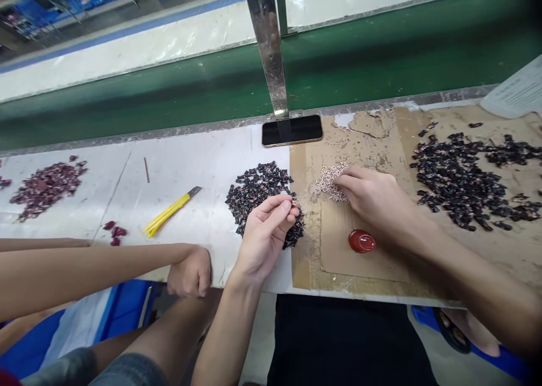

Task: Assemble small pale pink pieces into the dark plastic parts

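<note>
My left hand is raised over a heap of small black pieces, its thumb and fingers pinched together. Whatever sits between those fingertips is tiny and mostly hidden. My right hand reaches down with its fingertips closed at the edge of a pile of small pale bead-like bits. The fingers cover part of that pile, so what they pinch does not show. Just below this hand, a glossy red round object rests on the cardboard.
A phone lies at the metal post's foot. More black pieces spread at right. To the left are a yellow cutter knife, dark red pieces and another person's closed hand. A green belt runs behind.
</note>
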`<state>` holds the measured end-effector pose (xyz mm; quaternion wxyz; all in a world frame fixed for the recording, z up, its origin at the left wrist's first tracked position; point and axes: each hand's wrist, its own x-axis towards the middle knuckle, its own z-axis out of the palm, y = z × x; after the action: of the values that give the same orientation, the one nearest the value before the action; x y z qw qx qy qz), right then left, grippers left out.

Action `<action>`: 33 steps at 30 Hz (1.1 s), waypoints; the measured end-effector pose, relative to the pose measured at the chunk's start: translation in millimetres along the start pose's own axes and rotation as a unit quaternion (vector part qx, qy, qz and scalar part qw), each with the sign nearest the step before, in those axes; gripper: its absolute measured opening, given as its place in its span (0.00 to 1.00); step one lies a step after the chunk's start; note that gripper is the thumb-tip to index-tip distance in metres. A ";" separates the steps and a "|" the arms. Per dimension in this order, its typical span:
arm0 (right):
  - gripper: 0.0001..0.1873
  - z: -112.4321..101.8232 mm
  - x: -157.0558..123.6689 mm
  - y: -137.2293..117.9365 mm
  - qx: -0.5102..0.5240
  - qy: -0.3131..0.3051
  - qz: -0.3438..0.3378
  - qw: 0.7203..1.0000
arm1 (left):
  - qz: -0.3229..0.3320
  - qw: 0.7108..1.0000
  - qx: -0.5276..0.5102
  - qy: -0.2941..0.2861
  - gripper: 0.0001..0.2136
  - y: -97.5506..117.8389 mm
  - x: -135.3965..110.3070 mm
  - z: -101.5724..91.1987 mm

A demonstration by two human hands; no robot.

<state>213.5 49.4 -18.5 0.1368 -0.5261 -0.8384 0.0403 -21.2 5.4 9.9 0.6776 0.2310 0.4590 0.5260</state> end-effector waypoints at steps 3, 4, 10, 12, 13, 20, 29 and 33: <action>0.17 0.1 -1.7 2.1 0.006 0.022 0.009 1.000 | -0.002 1.000 -0.024 0.003 0.13 -1.4 -5.0 2.4; 0.16 -0.1 -2.1 3.5 0.010 0.031 0.011 0.999 | -0.002 1.000 -0.029 0.002 0.12 -1.7 -7.0 3.3; 0.13 -6.1 -2.1 13.0 0.058 0.072 0.010 0.996 | 0.040 0.999 0.016 -0.006 0.10 -4.5 -17.6 7.4; 0.11 -11.4 -2.8 13.3 0.102 0.098 0.031 0.989 | 0.057 0.997 0.059 -0.013 0.12 -5.8 -20.3 8.3; 0.09 -14.8 -3.9 12.5 0.145 0.115 0.058 0.981 | 0.065 0.995 0.077 -0.017 0.11 -6.4 -21.5 9.4; 0.08 -38.4 -29.0 -2.2 0.464 0.139 0.252 0.838 | 0.134 0.978 0.156 -0.035 0.02 -17.6 -28.0 37.2; 0.11 -40.8 -61.4 -30.8 0.680 0.083 0.259 0.680 | 0.401 0.830 0.372 -0.103 0.06 -33.5 -30.1 55.0; 0.09 -40.7 -63.1 -35.2 0.700 0.089 0.251 0.663 | 0.421 0.790 0.432 -0.107 0.05 -31.3 -32.2 52.8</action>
<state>219.7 -25.7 16.2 0.5238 -0.4665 -0.3832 0.6010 39.3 -26.1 22.1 0.2637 0.7249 0.4198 0.4783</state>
